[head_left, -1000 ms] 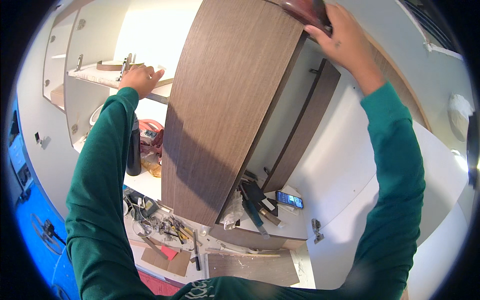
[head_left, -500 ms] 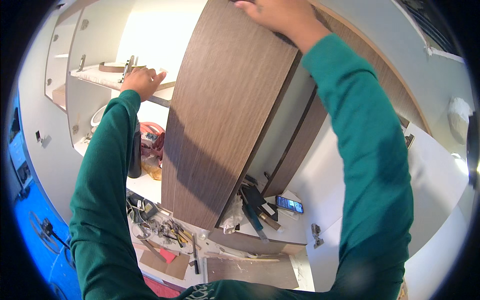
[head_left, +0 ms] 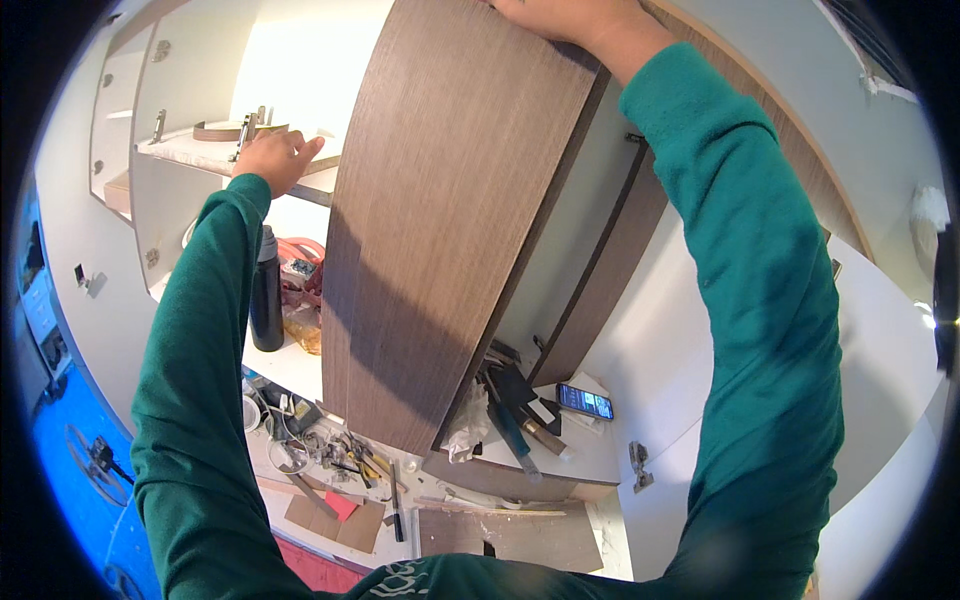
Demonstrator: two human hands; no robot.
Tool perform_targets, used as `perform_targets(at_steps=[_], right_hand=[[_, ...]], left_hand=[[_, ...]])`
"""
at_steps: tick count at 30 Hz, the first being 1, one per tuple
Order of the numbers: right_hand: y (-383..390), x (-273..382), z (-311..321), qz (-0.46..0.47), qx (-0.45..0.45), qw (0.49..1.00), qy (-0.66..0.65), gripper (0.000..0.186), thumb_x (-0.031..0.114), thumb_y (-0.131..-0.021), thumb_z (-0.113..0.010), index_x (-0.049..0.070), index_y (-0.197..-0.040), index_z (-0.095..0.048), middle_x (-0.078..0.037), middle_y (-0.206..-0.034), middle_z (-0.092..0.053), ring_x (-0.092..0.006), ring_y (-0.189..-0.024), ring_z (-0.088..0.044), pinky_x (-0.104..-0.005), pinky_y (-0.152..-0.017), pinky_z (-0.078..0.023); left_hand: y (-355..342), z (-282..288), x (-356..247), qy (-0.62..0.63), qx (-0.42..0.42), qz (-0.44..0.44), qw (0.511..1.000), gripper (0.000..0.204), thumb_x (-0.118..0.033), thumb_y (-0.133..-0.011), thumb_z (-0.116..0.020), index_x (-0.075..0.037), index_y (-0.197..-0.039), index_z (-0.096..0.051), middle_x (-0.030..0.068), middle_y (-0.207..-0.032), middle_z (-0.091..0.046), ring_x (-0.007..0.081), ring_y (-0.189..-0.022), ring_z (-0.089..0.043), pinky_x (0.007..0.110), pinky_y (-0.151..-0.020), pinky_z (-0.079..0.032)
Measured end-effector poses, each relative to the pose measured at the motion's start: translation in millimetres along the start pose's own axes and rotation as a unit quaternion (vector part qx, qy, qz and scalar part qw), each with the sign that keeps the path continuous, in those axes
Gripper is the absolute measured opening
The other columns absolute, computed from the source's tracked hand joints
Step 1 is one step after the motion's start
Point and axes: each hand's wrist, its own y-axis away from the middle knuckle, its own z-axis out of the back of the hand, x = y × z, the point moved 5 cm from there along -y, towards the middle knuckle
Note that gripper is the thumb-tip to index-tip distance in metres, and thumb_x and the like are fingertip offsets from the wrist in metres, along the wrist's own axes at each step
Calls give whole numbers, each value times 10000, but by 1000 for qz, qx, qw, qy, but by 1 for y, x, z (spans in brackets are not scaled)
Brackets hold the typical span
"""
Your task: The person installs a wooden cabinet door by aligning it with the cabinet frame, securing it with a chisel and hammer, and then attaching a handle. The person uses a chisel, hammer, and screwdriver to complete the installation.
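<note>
A brown wood-grain panel (head_left: 440,200) stands upright and slightly tilted in front of me. My right hand (head_left: 590,22) is closed over its top edge, the fingertips partly cut off by the frame. At the white cabinet on the left, my left hand (head_left: 276,160) is at the front edge of a shelf (head_left: 190,150), beside a metal hinge (head_left: 243,135). Its fingers are curled and its thumb stands up; what lies under the fingers is hidden. Behind that hand, a coil of brown edging strip (head_left: 212,132) rests on the shelf.
Below the shelf stand a dark bottle (head_left: 267,300) and plastic bags (head_left: 302,325). Loose tools and cables (head_left: 345,455) clutter the lower surface. Right of the panel lie a lit phone (head_left: 584,401) and a teal-handled tool (head_left: 508,430). A white door with a hinge (head_left: 640,466) is on the right.
The view has shifted a little, and the panel's top edge sits higher in it. My left arm has moved slightly left, showing more of the bottle. Both hands keep their places.
</note>
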Motion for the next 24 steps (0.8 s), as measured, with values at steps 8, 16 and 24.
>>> perform_targets(at_steps=[8, 16, 24], right_hand=[[28, -18, 3, 46, -57, 997, -3, 472, 299, -898, -719, -64, -1166, -579, -246, -1181, -619, -392, -1097, -598, -470, -983, -481], [64, -29, 24, 87, -109, 990, 23, 527, 335, -905, -718, -64, -1215, -569, -246, -1164, -609, -405, -1087, -591, -460, -986, -477], [127, -95, 45, -68, -82, 994, 26, 506, 397, -886, -743, 40, -1220, -614, -171, -1075, -652, -391, -1015, -622, -475, -884, -502]], left_hand=[[-3, -1, -2, -6, 33, -10, 999, 644, -605, -1031, -402, -65, -1119, -742, 167, -1173, -712, 347, -1194, -613, 488, -1059, -455], [-2, -3, 2, 25, -37, -41, 998, 578, -540, -1033, -464, -34, -957, -732, 168, -1009, -726, 362, -1050, -650, 470, -954, -492], [4, 4, -10, -13, 44, -30, 999, 684, -628, -1034, -346, -85, -1179, -737, 176, -1205, -696, 358, -1228, -593, 503, -1083, -432]])
